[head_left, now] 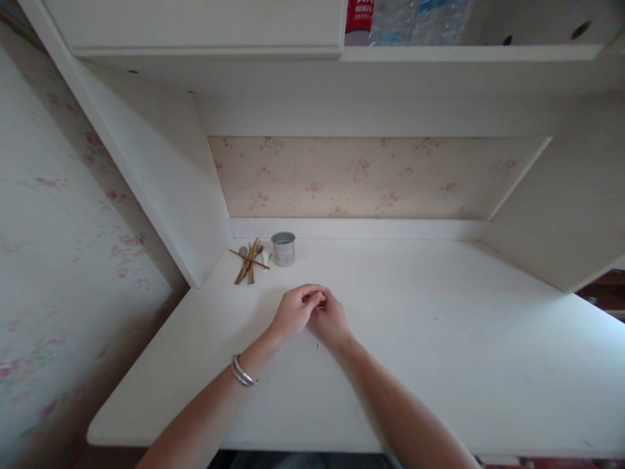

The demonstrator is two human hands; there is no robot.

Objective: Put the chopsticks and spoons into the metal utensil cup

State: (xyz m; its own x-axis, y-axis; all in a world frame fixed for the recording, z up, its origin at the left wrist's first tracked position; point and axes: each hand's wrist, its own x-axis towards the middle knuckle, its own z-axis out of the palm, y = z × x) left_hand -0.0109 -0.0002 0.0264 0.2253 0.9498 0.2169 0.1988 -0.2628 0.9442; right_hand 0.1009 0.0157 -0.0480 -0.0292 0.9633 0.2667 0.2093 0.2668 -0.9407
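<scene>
My left hand (pixel 293 311), with silver bangles (pixel 243 371) on its wrist, rests against my right hand (pixel 332 320) above the middle of the white desk (pixel 420 365). The fingers of both are curled and pressed together, one hand overlapping the other, and no object shows in either. Beyond them, at the back left, a grey metal cup (pixel 284 251) with small holes in its side stands upright. Beside it lies a loose pile of brown chopsticks (pixel 250 262) with a white spoon (pixel 266 258) and darker spoon-like heads partly hidden among them.
An overhead cabinet (pixel 205 26) spans the back, with plastic bottles (pixel 415 23) and a red-labelled container (pixel 360 18) on its open shelf. Side panels (pixel 161 176) bound the desk left and right. Floral wallpaper (pixel 361 172) covers the wall behind.
</scene>
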